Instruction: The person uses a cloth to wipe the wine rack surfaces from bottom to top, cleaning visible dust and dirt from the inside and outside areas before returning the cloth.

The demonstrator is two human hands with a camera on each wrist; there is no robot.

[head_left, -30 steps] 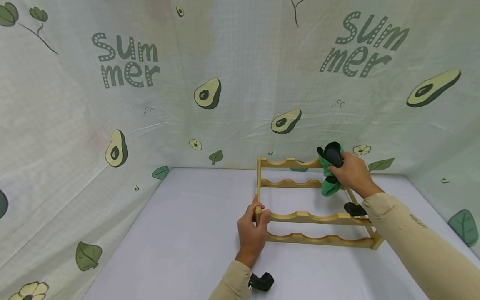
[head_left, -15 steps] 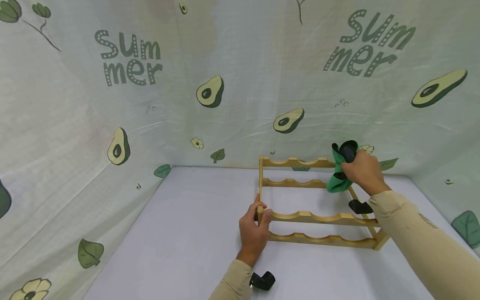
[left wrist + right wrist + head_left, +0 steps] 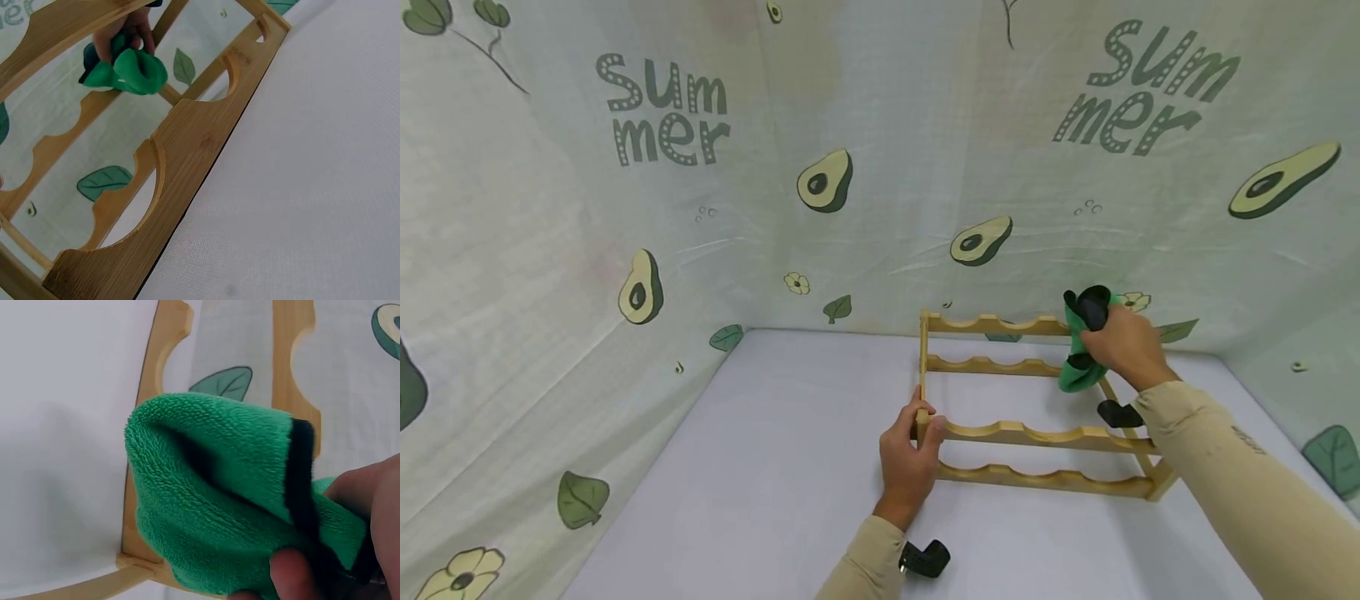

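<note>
A wooden bottle rack [image 3: 1000, 432] with scalloped rails stands on the white table. My left hand [image 3: 908, 462] grips its front left corner post, thumb on the near side. At the back right, my right hand [image 3: 1126, 343] holds a bunched green cloth [image 3: 1081, 377] with black edging against the rack's upper rear rail. The right wrist view shows the plush cloth [image 3: 206, 487] folded over, with fingertips [image 3: 292, 575] pinching it from below. Seen through the rails in the left wrist view, the cloth [image 3: 140, 72] hangs from the right hand.
A fabric backdrop [image 3: 895, 167] printed with avocados and lettering rises right behind the rack and along the left side. The white table [image 3: 775, 467] stretches left of the rack. Black wrist-camera mounts [image 3: 927, 558] jut from both wrists.
My right hand has moved to the right with the green cloth along the upper rear rail, then dipped very slightly. The left hand keeps its grip on the corner post.
</note>
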